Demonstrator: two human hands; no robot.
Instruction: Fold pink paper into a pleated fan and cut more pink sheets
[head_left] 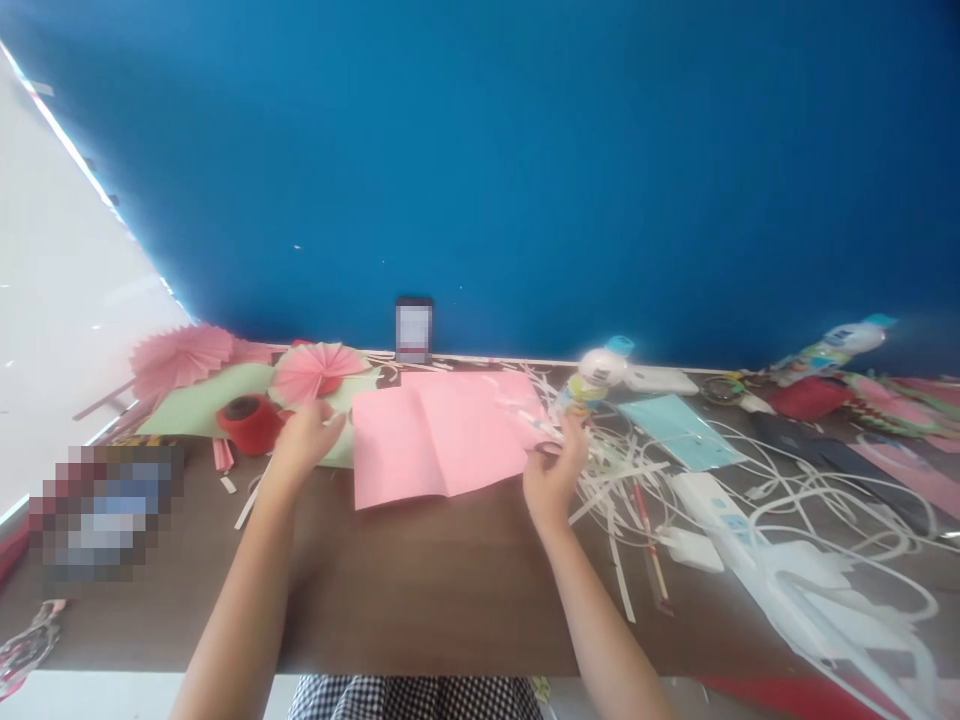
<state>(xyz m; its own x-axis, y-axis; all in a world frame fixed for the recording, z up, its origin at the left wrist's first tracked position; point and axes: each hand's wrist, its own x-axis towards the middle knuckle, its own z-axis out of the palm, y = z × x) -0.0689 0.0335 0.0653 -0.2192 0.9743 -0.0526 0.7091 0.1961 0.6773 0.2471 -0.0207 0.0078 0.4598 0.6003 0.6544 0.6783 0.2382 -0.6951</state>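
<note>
A creased pink paper sheet [442, 435] lies on the brown table [420, 590] between my hands. My left hand [304, 440] rests at the sheet's left edge, beside a red tape roll [250, 420]; its fingers are bent and pinched, and what they hold is too small to name. My right hand [556, 470] is at the sheet's right edge, fingers closed around what looks like dark scissor handles among white paper strips [615, 480].
Pink paper fans [319, 368] and light green paper [199, 400] lie at the back left. A phone [414, 328] leans on the blue wall. Glue bottles [596, 372], a light blue sheet [679, 430], a power strip [709, 500] and white cables [817, 520] crowd the right.
</note>
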